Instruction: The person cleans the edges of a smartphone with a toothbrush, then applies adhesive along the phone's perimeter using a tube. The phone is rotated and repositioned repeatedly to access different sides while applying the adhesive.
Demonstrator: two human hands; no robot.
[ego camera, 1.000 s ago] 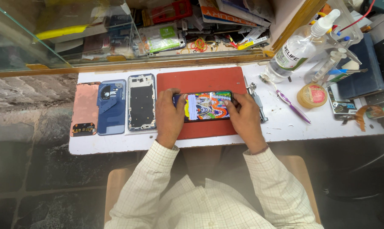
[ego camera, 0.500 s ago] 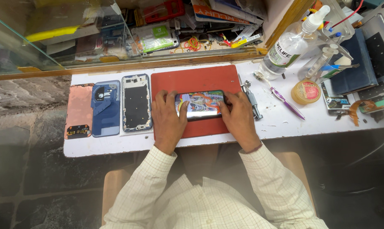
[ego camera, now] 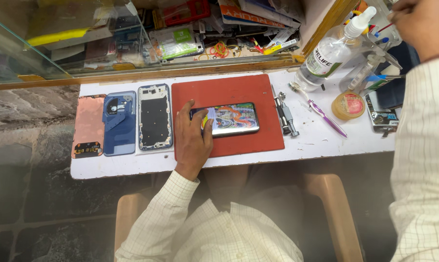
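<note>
So our phone [ego camera: 227, 119] is lying flat, screen lit up, in the middle of the red mat [ego camera: 239, 90] on the white bench [ego camera: 321, 143], and our left hand [ego camera: 192, 138] is resting on its left end with the thumb on the glass, pressing it down rather than gripping it. Our right hand [ego camera: 423, 22] is way off at the top right corner, well apart from the phone, up above the spray bottle [ego camera: 328, 51]; we can't tell if it's clenched or holding anything. Left of the mat we've got a phone frame [ego camera: 154, 116], a blue back cover [ego camera: 119, 122] and a copper-coloured plate [ego camera: 88, 125] lined up side by side.
</note>
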